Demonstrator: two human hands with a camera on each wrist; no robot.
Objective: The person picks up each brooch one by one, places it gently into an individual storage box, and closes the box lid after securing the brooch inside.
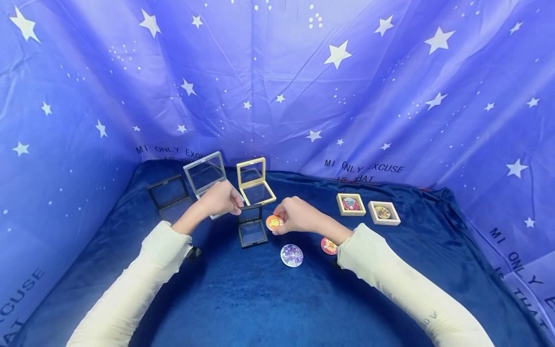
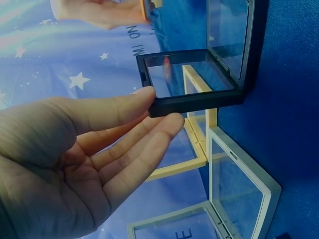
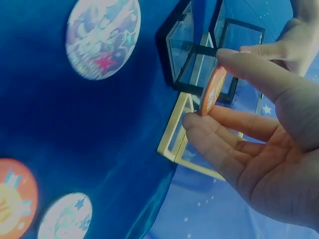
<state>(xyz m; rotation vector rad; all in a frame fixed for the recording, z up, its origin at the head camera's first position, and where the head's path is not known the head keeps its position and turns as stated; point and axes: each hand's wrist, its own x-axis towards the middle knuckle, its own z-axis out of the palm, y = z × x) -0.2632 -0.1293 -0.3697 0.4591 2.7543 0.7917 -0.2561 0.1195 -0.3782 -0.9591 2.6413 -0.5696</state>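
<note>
My left hand (image 1: 220,198) pinches the raised lid edge of a small black display frame (image 1: 253,233), thumb on one side and fingers on the other. That frame stands open on the blue cloth, with clear film in both halves. In the left wrist view the thumb presses the corner of the lid (image 2: 189,102). Just right of the frame, my right hand (image 1: 298,215) holds a round orange badge (image 1: 273,222) by its rim. Seen from the right wrist, the badge (image 3: 213,89) is nearly edge-on between thumb and fingers.
A purple badge (image 1: 292,255) and a red badge (image 1: 329,246), partly behind the right sleeve, lie on the cloth (image 1: 243,303). Two closed frames (image 1: 351,204) with badges sit right. Open yellow (image 1: 257,184), grey (image 1: 207,172) and black (image 1: 169,193) frames stand behind and left.
</note>
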